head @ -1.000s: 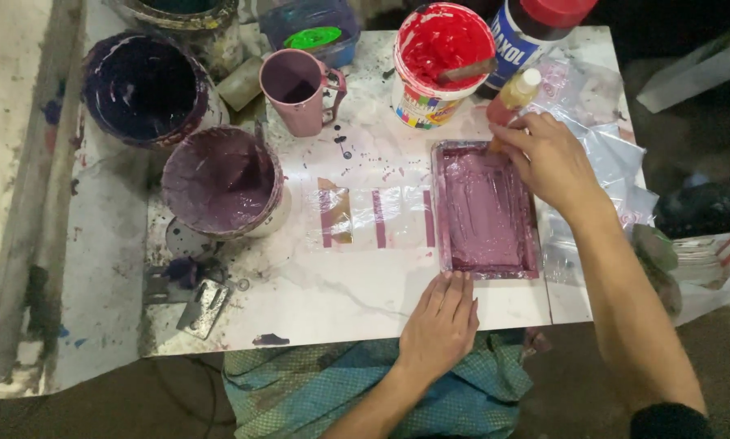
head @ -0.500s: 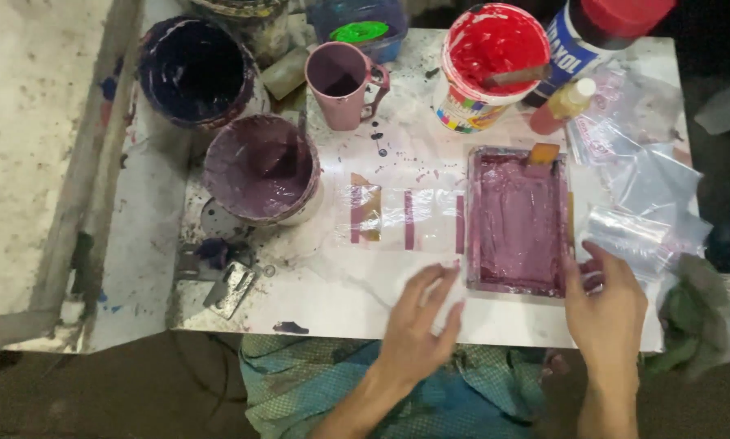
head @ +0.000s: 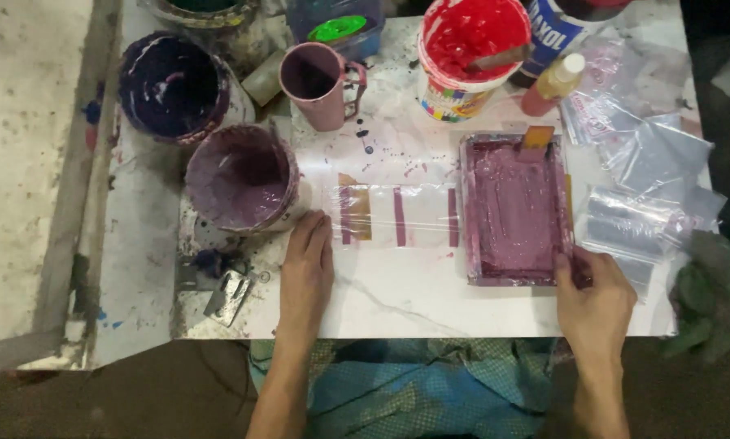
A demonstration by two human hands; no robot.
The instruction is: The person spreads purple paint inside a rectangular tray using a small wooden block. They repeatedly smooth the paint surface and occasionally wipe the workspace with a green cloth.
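Tray [head: 515, 211] of purple paint sat mid-table | right hand [head: 594, 301] pinched its near right corner | left hand [head: 306, 268] lay flat, fingers together, left of tray beside clear striped film [head: 397, 215] | judgement: keep tray level, grip firm.

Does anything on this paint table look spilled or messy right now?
Yes. Purple drips speckle the white tabletop between the pink mug and the rectangular purple-coated frame; purple paint smears the purple bucket's outer wall.
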